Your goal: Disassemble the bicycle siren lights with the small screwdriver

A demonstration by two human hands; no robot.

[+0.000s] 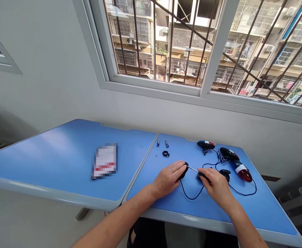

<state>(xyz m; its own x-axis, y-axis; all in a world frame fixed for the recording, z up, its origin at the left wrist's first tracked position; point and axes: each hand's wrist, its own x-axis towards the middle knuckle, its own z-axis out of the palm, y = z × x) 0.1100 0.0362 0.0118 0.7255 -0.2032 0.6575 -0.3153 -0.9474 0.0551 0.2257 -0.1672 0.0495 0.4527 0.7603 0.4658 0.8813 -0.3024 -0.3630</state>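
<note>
My left hand point(170, 177) is closed around a small black part point(185, 172) with a cable point(189, 198) running from it; most of the part is hidden by my fingers. In my right hand point(214, 184) is a screwdriver point(193, 169), gripped by its dark handle. Its metal shaft points left, and the tip meets the edge of the black part. Just beyond my left hand lies a black ring clamp point(165, 153). To the right of my right hand sits a black round piece point(225, 175), partly covered by the hand.
Two batteries point(166, 144) lie near the table's back edge, with a tiny screw point(156, 155) closer in. At the right are a red-white-blue lamp point(243, 172) with a looping cable and two black domed units point(206, 144). A blurred packet point(105, 160) rests on the left blue table point(63, 155).
</note>
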